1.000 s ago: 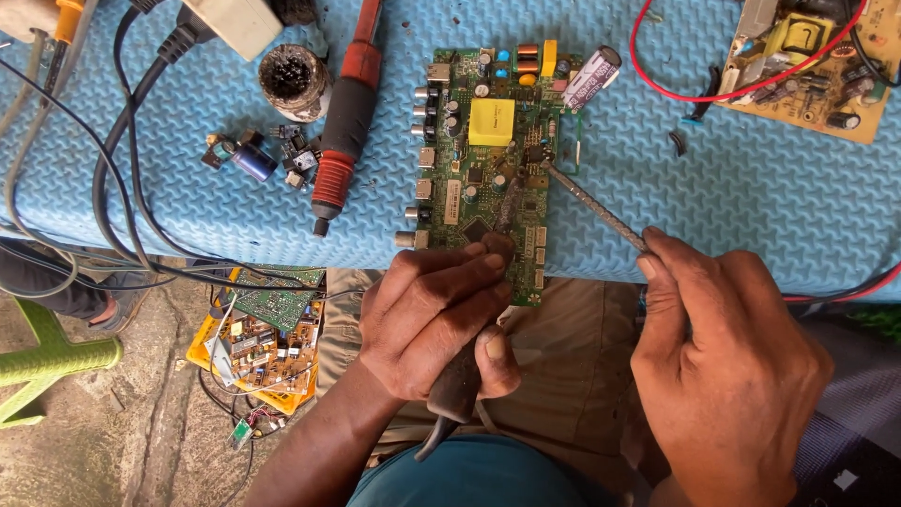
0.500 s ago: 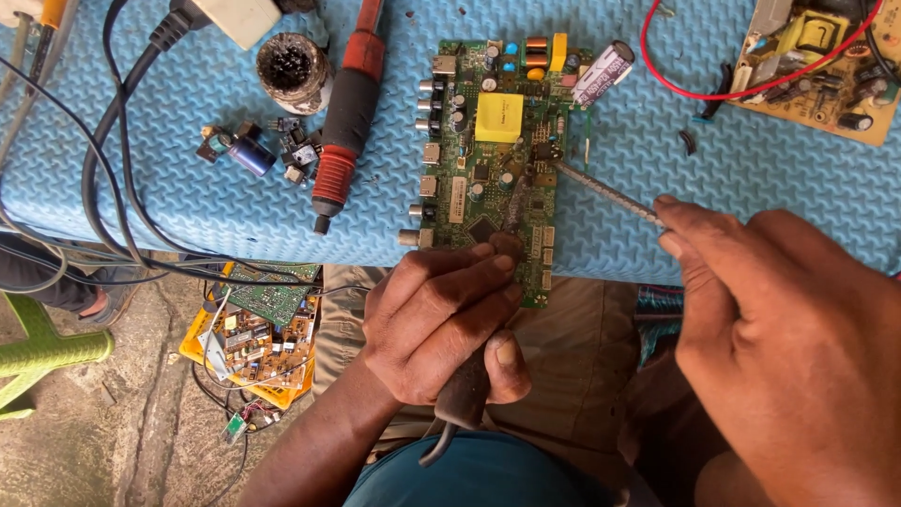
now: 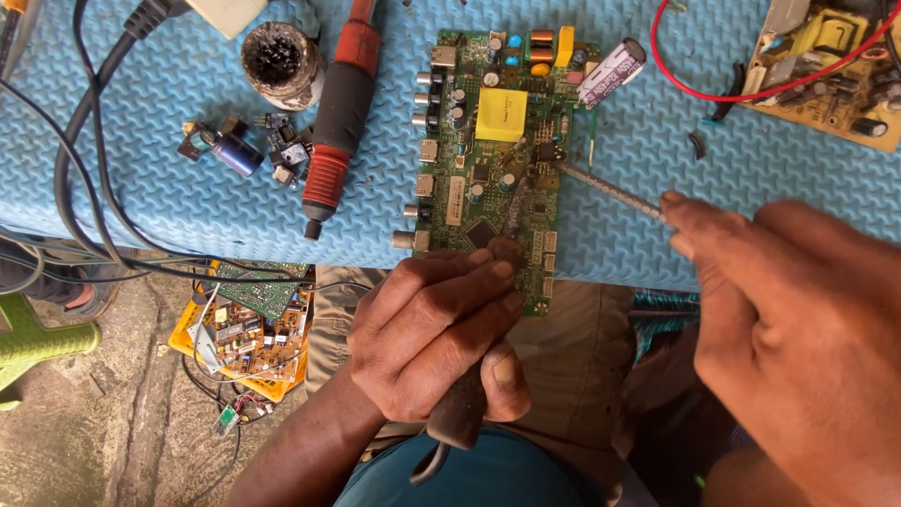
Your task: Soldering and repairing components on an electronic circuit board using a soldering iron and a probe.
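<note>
- A view from above looks down on a blue, wavy-textured foam mat [image 3: 188,197] covering a work surface, with the person's lap below its near edge.
- A green rectangular circuit board [image 3: 497,160] with a yellow square label lies flat near the middle of the mat, its near end reaching the mat's edge.
- The left hand [image 3: 436,333] is clenched around the dark handle of a soldering iron [image 3: 460,413]; the iron's shaft runs up from the fist over the board, with its tip near the board's centre.
- The right hand [image 3: 788,329] comes in from the right and pinches a thin, grey metal rod [image 3: 610,192] between fingertips; the rod slants up-left and its far end meets the board just beside the iron's tip.
- A purple-and-silver cylindrical capacitor [image 3: 612,70] rests at the board's top right corner.
- Left of the board lies a red-and-black pen-shaped tool [image 3: 338,113], pointing toward the near edge.
- Further left sit a round, blackened metal pot [image 3: 280,61] and a small cluster of loose parts, among them a blue capacitor [image 3: 235,153].
- Black cables [image 3: 84,150] loop over the mat's left side.
- A tan circuit board [image 3: 826,66] with a red wire [image 3: 694,89] curling over it lies at the top right.
- On the ground below the mat sits a yellow tray of scrap circuit boards [image 3: 249,329].
</note>
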